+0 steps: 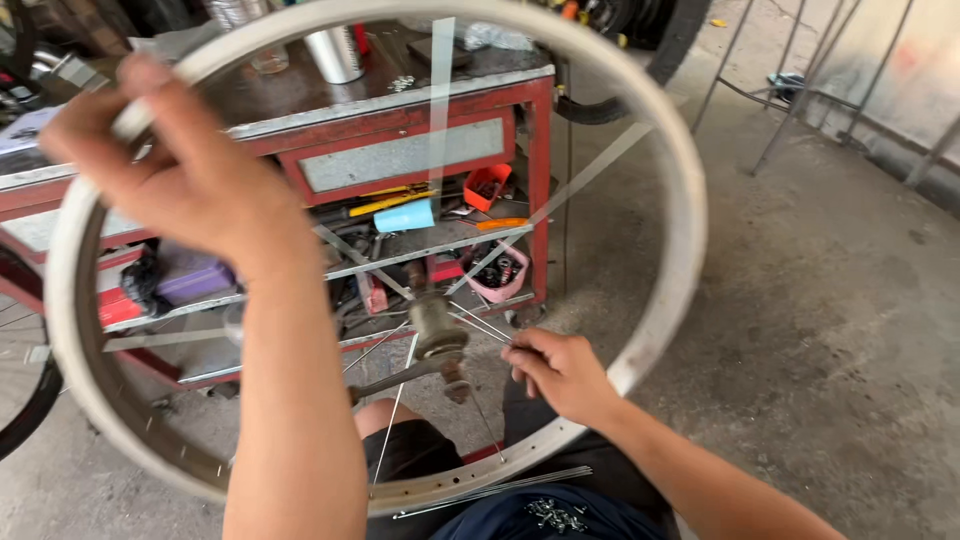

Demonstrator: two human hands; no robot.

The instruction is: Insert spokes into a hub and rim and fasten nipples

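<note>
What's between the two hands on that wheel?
In the head view, the hub and thin spokes lie between the left hand on the rim and the right hand.

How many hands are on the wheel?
2. The left hand grips the rim at upper left; the right hand is at the spokes beside the hub. No other hands show.
</note>
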